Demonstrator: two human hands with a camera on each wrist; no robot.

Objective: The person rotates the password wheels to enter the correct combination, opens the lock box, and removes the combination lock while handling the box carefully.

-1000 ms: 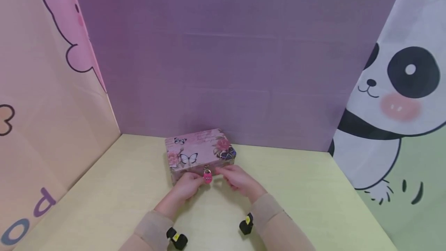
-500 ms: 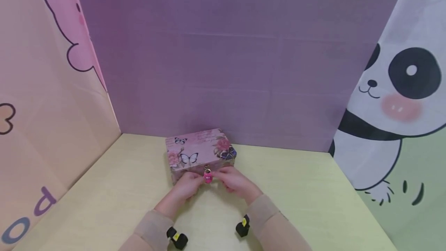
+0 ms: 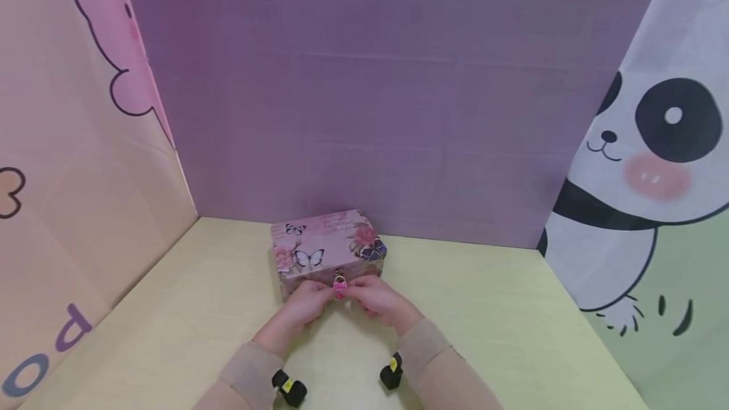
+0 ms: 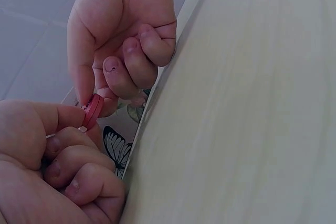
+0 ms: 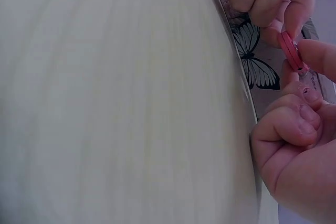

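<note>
A pink padlock (image 3: 340, 287) with a gold shackle hangs from the clasp at the front of a pink box (image 3: 324, 242) printed with butterflies and roses. My left hand (image 3: 307, 302) pinches the padlock from the left between thumb and forefinger, its other fingers curled in. From the right, my right hand (image 3: 380, 299) has its thumb and forefinger on the same padlock. In the left wrist view the padlock (image 4: 92, 111) shows edge-on between both hands' fingertips. The right wrist view has the padlock (image 5: 292, 51) partly covered by fingers. The box lid is down.
The box stands on a pale wooden table (image 3: 484, 321), close to a purple backdrop (image 3: 364, 112). Printed panels rise at the left and right, the right one bearing a panda (image 3: 672, 119). Black wrist devices (image 3: 290, 390) sit by both cuffs.
My right hand has moved left and slightly down from the box front beside the padlock onto the padlock itself. The left hand has stayed in place, and so has the box.
</note>
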